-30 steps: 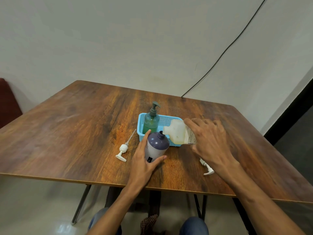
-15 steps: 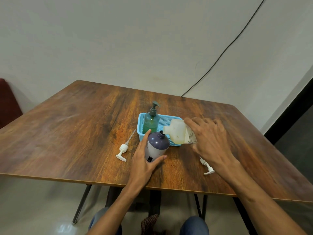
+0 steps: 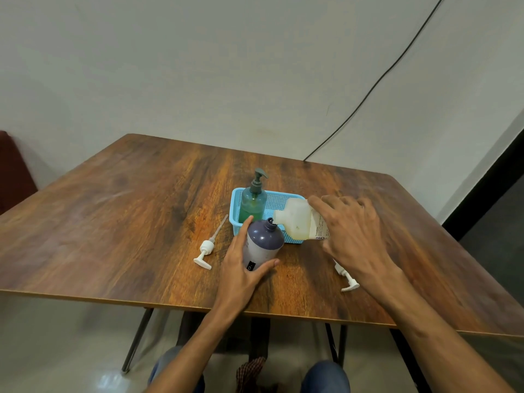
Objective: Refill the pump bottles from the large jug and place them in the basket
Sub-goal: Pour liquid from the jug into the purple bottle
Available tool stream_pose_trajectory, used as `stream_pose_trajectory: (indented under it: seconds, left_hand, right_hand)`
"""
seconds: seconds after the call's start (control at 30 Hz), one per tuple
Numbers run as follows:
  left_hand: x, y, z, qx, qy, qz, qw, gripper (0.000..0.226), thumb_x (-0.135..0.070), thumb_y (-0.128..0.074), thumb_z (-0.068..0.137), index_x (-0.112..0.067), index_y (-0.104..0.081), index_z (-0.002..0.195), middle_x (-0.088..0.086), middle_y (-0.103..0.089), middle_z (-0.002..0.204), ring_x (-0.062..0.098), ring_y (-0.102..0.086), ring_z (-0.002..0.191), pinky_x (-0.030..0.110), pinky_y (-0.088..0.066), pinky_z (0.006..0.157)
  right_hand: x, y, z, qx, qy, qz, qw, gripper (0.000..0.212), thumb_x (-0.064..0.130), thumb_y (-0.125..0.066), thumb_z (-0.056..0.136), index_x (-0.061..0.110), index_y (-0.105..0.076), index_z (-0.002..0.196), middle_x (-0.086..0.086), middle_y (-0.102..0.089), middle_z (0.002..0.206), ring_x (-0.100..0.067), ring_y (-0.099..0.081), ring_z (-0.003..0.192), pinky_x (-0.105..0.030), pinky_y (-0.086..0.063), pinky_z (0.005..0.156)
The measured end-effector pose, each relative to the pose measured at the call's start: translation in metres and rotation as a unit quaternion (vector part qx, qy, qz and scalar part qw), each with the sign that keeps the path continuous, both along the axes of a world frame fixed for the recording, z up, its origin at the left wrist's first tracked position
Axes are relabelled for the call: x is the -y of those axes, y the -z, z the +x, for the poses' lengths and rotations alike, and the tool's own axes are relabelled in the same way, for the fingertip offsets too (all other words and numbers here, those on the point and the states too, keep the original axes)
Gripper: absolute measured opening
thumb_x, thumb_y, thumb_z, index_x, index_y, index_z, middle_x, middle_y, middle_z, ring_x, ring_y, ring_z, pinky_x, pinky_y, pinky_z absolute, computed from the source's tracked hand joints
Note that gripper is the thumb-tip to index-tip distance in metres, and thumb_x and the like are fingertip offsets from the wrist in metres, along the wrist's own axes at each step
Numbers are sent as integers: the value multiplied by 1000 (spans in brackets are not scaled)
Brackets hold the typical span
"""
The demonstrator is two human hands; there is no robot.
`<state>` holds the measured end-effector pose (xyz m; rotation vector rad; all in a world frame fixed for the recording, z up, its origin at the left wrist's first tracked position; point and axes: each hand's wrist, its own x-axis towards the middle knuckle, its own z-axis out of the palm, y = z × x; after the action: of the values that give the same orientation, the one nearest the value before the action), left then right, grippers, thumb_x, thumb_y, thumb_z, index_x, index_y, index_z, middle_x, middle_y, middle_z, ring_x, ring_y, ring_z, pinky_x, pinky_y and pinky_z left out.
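Two things are held: the purple bottle (image 3: pixel 263 241) is gripped upright on the bench (image 3: pixel 113 236) by the left hand (image 3: pixel 241 269), just in front of the basket (image 3: pixel 276 201). The tipped jug (image 3: pixel 295 222) is gripped by the right hand (image 3: pixel 351 231), its spout at the bottle's neck. A green bottle (image 3: pixel 253 204) is stood in the basket.

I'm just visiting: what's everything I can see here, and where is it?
table: one, brown, centre
basket: one, blue, mid-table
green bottle: one, pump on, in the basket
purple bottle: one, pumpless, before the basket
jug: one, whitish, tilted, mouth at the purple bottle's neck
pumps: two, white, lying either side of the purple bottle
cable: one, black, on the wall
left hand: grips the purple bottle
right hand: holds the jug
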<state>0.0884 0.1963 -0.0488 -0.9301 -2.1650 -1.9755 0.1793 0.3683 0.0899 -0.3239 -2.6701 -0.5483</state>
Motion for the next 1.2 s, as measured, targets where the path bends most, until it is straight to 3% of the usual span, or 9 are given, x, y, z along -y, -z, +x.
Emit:
stream_pose_trajectory:
  seconds: [0.27, 0.6, 0.83, 1.2]
  left_hand:
    - [0, 0, 0, 1, 4, -1, 1000, 99, -39, -87, 76, -36, -28, 156, -15, -47, 150, -4, -47, 133, 9, -40, 103]
    - [1, -1, 1, -2, 2, -2, 1000, 99, -38, -87, 76, -41, -26, 154, -25, -45, 145, -12, -45, 131, 4, -38, 101]
    - [1, -1, 1, 1, 1, -3, 1000, 98, -40, -87, 76, -42, -27, 154, -18, -47, 148, -9, -47, 131, 6, -40, 101]
    - [-1, 1, 0, -2, 2, -3, 1000, 98, -39, -87, 76, -38, -28, 155, -15, -47, 150, -7, -47, 132, 7, -39, 102]
  right_hand:
    - [0, 0, 0, 3, 3, 0, 1000, 82, 32, -88, 64, 26, -51, 137, -5, -66, 127, -33, -64, 107, -48, -44, 86]
    - [1, -2, 1, 6, 6, -2, 1000, 78, 30, -85, 66, 28, -50, 136, -3, -65, 127, -32, -63, 108, -47, -43, 87]
    - [1, 0, 0, -4, 5, 0, 1000, 78, 26, -87, 61, 26, -54, 131, -3, -68, 119, -33, -65, 100, -47, -44, 82]
    - [2, 0, 1, 2, 11, -3, 1000, 77, 28, -85, 66, 28, -51, 136, -3, -66, 124, -33, -64, 106, -48, -43, 87]
